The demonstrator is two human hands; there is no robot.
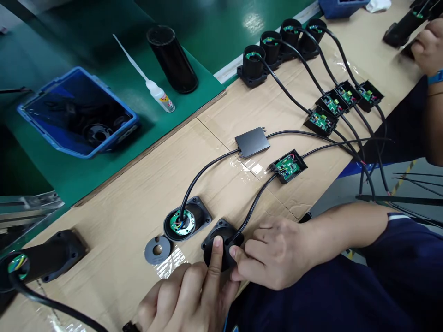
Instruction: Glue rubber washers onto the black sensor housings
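A black flanged housing (221, 228) stands near the front edge of the cardboard-covered bench, a cable coming out of its top. My left hand (194, 295) holds it, index finger pressed onto the top, thumb at the near side. My right hand (277, 253) is closed against its right side, with thumb and fingertips at the rim below the cable. That cable leads to an open black box with a green circuit board (290, 166). Just left, a second housing (195, 216) shows a round board inside, wired to a closed black box (253, 142). Beside it lies a grey disc (157, 250).
Another housing (60, 253) lies at the left. At the back stand several wired housings (253, 64) with open boxes (321, 121). A blue bin (79, 110), glue bottle (161, 96) and black cylinder (173, 60) are on the green surface. A co-worker's hand (429, 46) works at upper right.
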